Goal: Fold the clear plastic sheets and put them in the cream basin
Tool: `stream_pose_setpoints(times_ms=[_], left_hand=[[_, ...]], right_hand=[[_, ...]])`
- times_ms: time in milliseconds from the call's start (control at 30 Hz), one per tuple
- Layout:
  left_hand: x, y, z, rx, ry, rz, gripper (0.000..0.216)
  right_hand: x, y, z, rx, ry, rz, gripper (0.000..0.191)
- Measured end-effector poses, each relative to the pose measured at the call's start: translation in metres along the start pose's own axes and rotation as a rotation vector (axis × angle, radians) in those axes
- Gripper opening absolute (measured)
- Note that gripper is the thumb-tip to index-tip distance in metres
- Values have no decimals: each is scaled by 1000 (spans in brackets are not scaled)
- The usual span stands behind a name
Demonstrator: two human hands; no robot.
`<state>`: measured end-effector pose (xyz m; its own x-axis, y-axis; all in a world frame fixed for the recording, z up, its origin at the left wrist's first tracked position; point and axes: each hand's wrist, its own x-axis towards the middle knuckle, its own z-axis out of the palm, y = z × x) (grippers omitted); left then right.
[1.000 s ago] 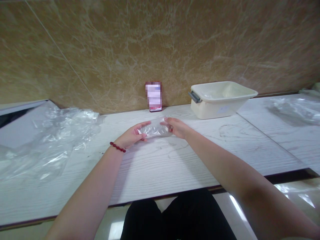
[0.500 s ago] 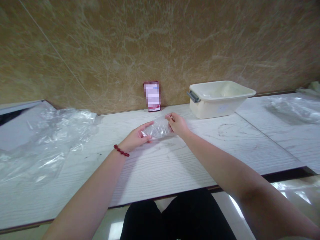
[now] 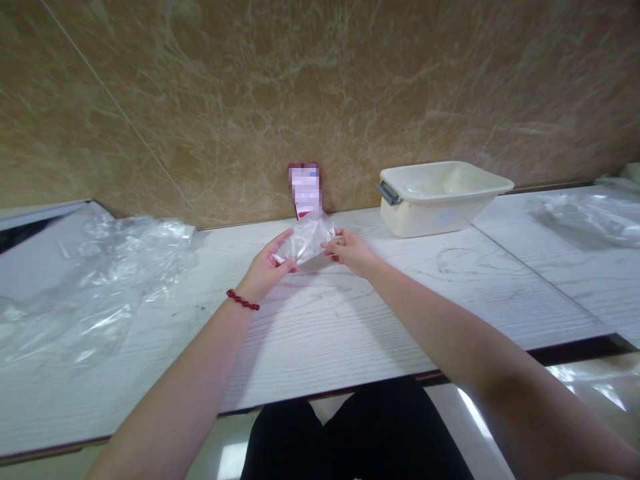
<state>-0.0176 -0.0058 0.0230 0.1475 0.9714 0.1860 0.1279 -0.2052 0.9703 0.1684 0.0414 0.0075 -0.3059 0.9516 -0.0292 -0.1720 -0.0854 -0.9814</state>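
A small clear plastic bag is held up between my hands, just above the white wood-grain table. My left hand, below a red bead bracelet, grips the bag's left end between thumb and fingers. At the lower right edge of the bag, my right hand pinches it with the fingertips. The bag looks crinkled and shiny; whether anything lies inside it I cannot tell. Its upper edge overlaps the foot of a phone leaning on the wall.
A cream plastic tub with a grey latch stands by the wall at right. Large clear plastic sheeting covers the table's left part. Another clear plastic piece lies far right. A marbled wall borders the table's back.
The bag has tilted, its right end swinging up in front of the phone. My right hand has shifted from its upper right corner to the lower right edge. My left hand has risen slightly.
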Motion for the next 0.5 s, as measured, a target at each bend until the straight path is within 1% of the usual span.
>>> stream_pose_setpoints(times_ms=[200,300,500], left_hand=[[-1,-2,0,35,-32,-4,64],[0,-5,-2,56,-54,-29,66],[0,-8,-2,31,-83,-9,64]], right_hand=[[5,3,-2,-134,110,-90,38],[5,2,-3,-198,157,-179,37],[6,4,-5,-240,184,-320,36]])
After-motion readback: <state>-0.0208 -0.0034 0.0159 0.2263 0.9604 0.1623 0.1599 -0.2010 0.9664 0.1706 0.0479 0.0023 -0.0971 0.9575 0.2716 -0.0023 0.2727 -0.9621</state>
